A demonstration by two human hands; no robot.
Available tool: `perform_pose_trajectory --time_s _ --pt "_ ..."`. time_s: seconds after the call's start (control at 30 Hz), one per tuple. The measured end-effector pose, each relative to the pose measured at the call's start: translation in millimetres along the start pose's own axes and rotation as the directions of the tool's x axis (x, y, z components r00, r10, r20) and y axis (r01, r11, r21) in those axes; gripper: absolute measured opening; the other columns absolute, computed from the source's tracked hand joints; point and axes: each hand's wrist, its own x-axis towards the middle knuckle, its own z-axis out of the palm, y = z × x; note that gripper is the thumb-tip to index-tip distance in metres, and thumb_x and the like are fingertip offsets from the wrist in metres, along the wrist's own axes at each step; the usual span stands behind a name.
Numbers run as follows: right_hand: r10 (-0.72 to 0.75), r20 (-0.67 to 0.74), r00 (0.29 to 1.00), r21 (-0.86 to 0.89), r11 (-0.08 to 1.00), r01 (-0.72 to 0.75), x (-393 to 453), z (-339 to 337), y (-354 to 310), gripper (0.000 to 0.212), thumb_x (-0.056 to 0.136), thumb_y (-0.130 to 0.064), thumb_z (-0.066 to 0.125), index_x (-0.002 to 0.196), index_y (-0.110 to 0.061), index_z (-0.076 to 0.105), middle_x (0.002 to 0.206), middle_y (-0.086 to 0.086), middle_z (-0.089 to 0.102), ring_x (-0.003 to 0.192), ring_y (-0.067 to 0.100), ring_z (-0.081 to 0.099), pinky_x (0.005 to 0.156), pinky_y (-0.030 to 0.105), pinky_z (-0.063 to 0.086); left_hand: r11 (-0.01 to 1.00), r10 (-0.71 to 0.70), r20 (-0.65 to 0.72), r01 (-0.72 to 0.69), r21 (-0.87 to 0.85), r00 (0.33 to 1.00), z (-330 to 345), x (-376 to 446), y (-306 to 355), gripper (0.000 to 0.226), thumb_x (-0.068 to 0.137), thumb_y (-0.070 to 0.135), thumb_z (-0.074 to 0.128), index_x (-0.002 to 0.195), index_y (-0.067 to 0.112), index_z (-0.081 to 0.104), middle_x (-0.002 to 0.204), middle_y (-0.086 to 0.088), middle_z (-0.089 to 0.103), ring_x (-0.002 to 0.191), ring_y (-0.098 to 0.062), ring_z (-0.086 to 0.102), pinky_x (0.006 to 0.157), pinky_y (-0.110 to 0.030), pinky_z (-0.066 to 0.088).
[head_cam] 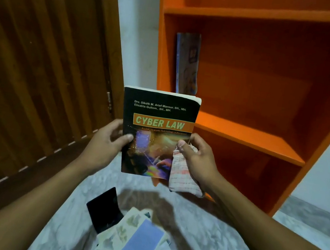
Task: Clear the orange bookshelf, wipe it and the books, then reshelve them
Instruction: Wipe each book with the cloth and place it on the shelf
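I hold a black paperback titled "Cyber Law" (156, 132) upright in front of the orange bookshelf (249, 136). My left hand (106, 144) grips its left edge, thumb on the cover. My right hand (195, 158) pinches the right edge and also holds a white and pink cloth (180, 173) that hangs below the hand. One thin book (187, 62) stands against the left wall of the middle shelf. The other shelves in view carry nothing.
A loose pile of books (133, 239) lies on the grey marbled floor (207, 236) below my arms, with a black book (103, 209) at its left. A brown wooden door (37, 64) stands at the left. White wall shows on both sides of the shelf.
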Motion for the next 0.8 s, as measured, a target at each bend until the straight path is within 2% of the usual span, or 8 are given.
perform_pose_trajectory --time_s 0.07,0.13,0.2,0.37,0.5,0.63,0.73,0.8 --pt "-0.001 -0.004 1.0 0.017 1.0 0.001 6.7 -9.5 -12.6 0.006 0.098 -0.014 0.059 0.097 -0.011 0.063 0.097 0.007 0.074 0.088 0.023 0.072 0.067 0.03 0.058 0.997 -0.063 0.04 0.061 0.054 0.997 3.9 2.0 -2.6 0.024 0.097 0.016 0.062 0.109 0.036 0.065 0.118 0.001 0.071 0.116 -0.023 0.066 0.093 -0.051 0.057" --pt "0.0 -0.018 1.0 0.017 1.0 0.001 15.0 -18.1 -24.0 0.009 0.098 -0.018 0.06 0.095 -0.01 0.063 0.095 0.012 0.073 0.086 0.031 0.071 0.064 0.04 0.059 0.996 -0.067 0.029 0.065 0.064 0.997 10.1 8.0 2.3 0.024 0.096 0.013 0.063 0.11 0.033 0.065 0.116 -0.003 0.07 0.112 -0.027 0.066 0.087 -0.045 0.061" --pt "-0.022 -0.048 0.999 -0.015 1.0 0.021 28.2 -25.0 -33.2 0.01 0.097 -0.023 0.062 0.097 -0.013 0.065 0.095 0.011 0.074 0.085 0.03 0.072 0.073 0.051 0.06 0.997 -0.025 -0.014 0.026 0.066 1.0 18.3 18.7 11.7 0.021 0.097 0.012 0.061 0.11 0.029 0.064 0.115 -0.005 0.069 0.107 -0.026 0.068 0.08 -0.041 0.063" --pt "-0.057 -0.306 0.95 -0.002 0.998 0.06 76.0 -44.8 -58.8 0.026 0.092 -0.026 0.068 0.114 -0.032 0.055 0.112 0.005 0.066 0.093 0.023 0.071 0.081 0.052 0.06 0.996 0.039 -0.092 -0.031 0.088 0.995 48.7 58.4 30.2 0.015 0.098 0.014 0.061 0.104 0.027 0.063 0.108 -0.006 0.065 0.101 -0.026 0.067 0.079 -0.049 0.062" --pt "-0.097 -0.388 0.917 -0.026 0.995 0.094 108.5 -66.2 -76.4 0.027 0.087 -0.036 0.069 0.097 -0.052 0.05 0.114 0.004 0.062 0.095 0.026 0.07 0.08 0.051 0.059 0.985 0.104 -0.207 -0.071 0.159 0.973 79.1 111.6 51.6 0.009 0.098 0.015 0.061 0.104 0.022 0.06 0.098 -0.002 0.062 0.094 -0.026 0.065 0.071 -0.039 0.061" --pt "-0.143 -0.425 0.894 -0.126 0.987 0.098 134.6 -83.0 -79.0 0.025 0.086 -0.039 0.07 0.102 -0.044 0.051 0.105 0.0 0.062 0.095 0.027 0.066 0.079 0.05 0.057 0.988 0.094 -0.303 -0.051 0.149 0.948 117.1 170.0 63.1 0.007 0.1 0.015 0.057 0.105 0.019 0.057 0.104 -0.003 0.064 0.093 -0.017 0.064 0.057 -0.021 0.054" --pt "-0.14 -0.414 0.899 -0.126 0.987 0.096 150.3 -93.6 -74.7 0.028 0.087 -0.041 0.069 0.109 -0.04 0.051 0.11 0.003 0.061 0.096 0.025 0.065 0.081 0.051 0.057 0.987 0.084 -0.372 -0.026 0.158 0.924 143.5 213.3 56.1 0.006 0.099 0.011 0.058 0.101 0.017 0.057 0.102 -0.005 0.065 0.087 -0.017 0.06 0.057 -0.021 0.047" --pt "-0.126 -0.401 0.907 -0.117 0.989 0.086 158.2 -101.2 -69.8 0.034 0.089 -0.042 0.068 0.117 -0.035 0.049 0.114 0.005 0.062 0.097 0.025 0.066 0.082 0.048 0.057 0.987 0.063 -0.42 0.006 0.161 0.905 157.8 239.5 46.4 0.005 0.098 0.011 0.059 0.103 0.013 0.059 0.102 -0.011 0.065 0.09 -0.025 0.062 0.059 -0.023 0.042"
